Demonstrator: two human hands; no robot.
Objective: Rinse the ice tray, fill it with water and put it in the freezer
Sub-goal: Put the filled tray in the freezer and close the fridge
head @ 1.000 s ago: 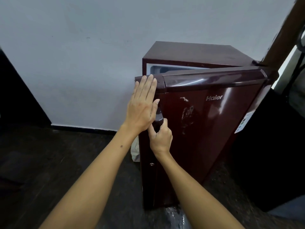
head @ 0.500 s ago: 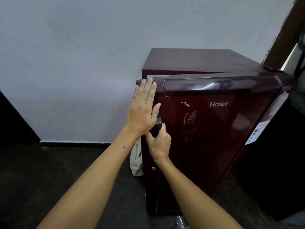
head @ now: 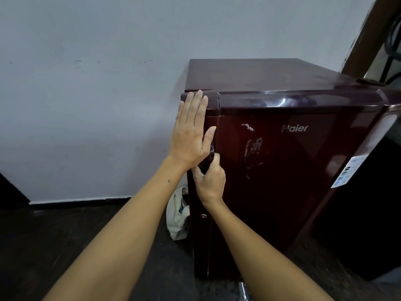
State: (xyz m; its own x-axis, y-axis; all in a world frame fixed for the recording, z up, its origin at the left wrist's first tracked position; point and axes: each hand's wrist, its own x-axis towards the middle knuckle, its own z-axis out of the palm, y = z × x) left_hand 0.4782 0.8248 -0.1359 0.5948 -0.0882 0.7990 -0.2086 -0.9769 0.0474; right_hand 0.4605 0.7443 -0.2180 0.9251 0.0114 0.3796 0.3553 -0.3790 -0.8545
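Observation:
A small dark-red fridge [head: 282, 170] stands against the white wall, its door flush with the body. My left hand [head: 191, 131] lies flat with straight fingers against the door's upper left corner. Just below it, my right hand [head: 210, 181] has its fingers curled round the dark door handle [head: 211, 148] at the door's left edge. The ice tray is not in view.
A white cloth bag [head: 178, 213] lies on the dark floor [head: 65, 246] by the fridge's left side. A dark object [head: 364, 213] stands to the right of the fridge. A brown post [head: 364, 35] leans at the upper right.
The fridge door swung from ajar, with the white interior showing, to fully closed. Both hands stayed on the door's left edge and moved with it.

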